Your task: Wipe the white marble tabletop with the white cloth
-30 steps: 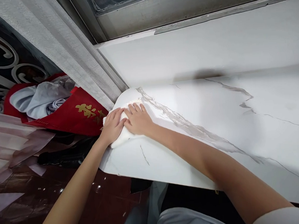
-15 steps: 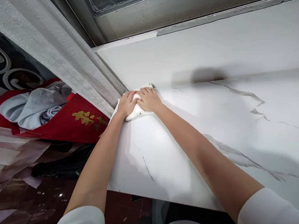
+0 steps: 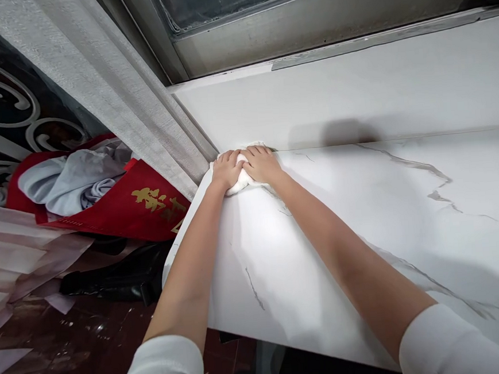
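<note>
A folded white cloth (image 3: pixel 244 181) lies bunched on the marble-patterned white tabletop (image 3: pixel 276 254), in its far left corner. My left hand (image 3: pixel 226 170) is closed over the left part of the cloth and presses it down. Close beside it, my right hand (image 3: pixel 261 164) grips the cloth's right part, fingers curved over the far side. The two thumbs almost meet at the middle. Both palms hide much of the cloth, which is near the low white back panel (image 3: pixel 354 92).
A pale curtain (image 3: pixel 138 92) hangs along the table's left end. Beyond it is a red bag (image 3: pixel 117 214) with light clothes (image 3: pixel 76 177) inside. A black boot-like item (image 3: pixel 114 278) lies on the dark red floor. A metal-framed window (image 3: pixel 272 41) stands above the panel.
Both hands and the cloth have slid slightly right and back, away from the tabletop's left edge. The camera view has shifted a little too.
</note>
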Available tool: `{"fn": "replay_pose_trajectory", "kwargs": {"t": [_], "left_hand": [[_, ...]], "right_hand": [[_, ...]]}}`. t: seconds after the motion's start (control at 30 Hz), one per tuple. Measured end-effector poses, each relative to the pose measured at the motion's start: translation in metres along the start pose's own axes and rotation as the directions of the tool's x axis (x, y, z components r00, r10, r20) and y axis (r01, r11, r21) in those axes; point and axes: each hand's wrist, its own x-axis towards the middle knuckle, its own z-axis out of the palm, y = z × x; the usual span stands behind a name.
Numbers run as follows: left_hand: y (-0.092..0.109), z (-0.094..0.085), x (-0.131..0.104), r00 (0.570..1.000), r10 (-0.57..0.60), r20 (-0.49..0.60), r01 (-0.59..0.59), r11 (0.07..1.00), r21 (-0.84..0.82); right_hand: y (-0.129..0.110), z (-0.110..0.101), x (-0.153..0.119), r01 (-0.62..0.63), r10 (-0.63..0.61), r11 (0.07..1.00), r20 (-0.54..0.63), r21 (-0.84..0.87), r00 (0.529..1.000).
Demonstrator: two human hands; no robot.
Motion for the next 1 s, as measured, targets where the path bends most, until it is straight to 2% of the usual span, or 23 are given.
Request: {"fn": "replay_pose_trajectory", "kwargs": {"t": [0.17,0.33,0.5,0.63,0.8,0.9,1.0], "left_hand": [[0.014,-0.008,-0.017,0.998,0.03,0.06,-0.031,0.999,0.012],[0.034,-0.015,-0.057,0.995,0.046,0.089,-0.048,0.998,0.03],[0.052,-0.019,-0.121,0.996,0.054,0.07,-0.057,0.998,0.04],[0.074,-0.025,-0.188,0.996,0.061,0.064,-0.065,0.996,0.064],[0.104,-0.027,-0.272,0.992,0.126,-0.015,-0.126,0.992,0.029],[0.116,-0.025,-0.302,0.986,0.155,-0.063,-0.153,0.988,0.031],[0.122,-0.023,-0.311,0.98,0.181,-0.083,-0.178,0.983,0.039]], "right_hand": [[-0.005,-0.003,-0.018,-0.029,0.03,0.998,0.018,-0.057,0.999],[-0.013,-0.012,-0.054,-0.03,0.035,0.997,0.06,-0.077,0.998],[-0.031,-0.024,-0.111,0.047,-0.043,0.996,0.046,-0.082,0.998],[-0.051,-0.036,-0.172,0.076,-0.072,0.995,0.058,-0.063,0.996],[-0.068,-0.053,-0.25,0.155,-0.155,0.988,0.046,0.0,0.987],[-0.072,-0.062,-0.279,0.191,-0.193,0.981,0.06,0.024,0.979],[-0.072,-0.066,-0.289,0.189,-0.191,0.981,0.063,0.042,0.98]]}}
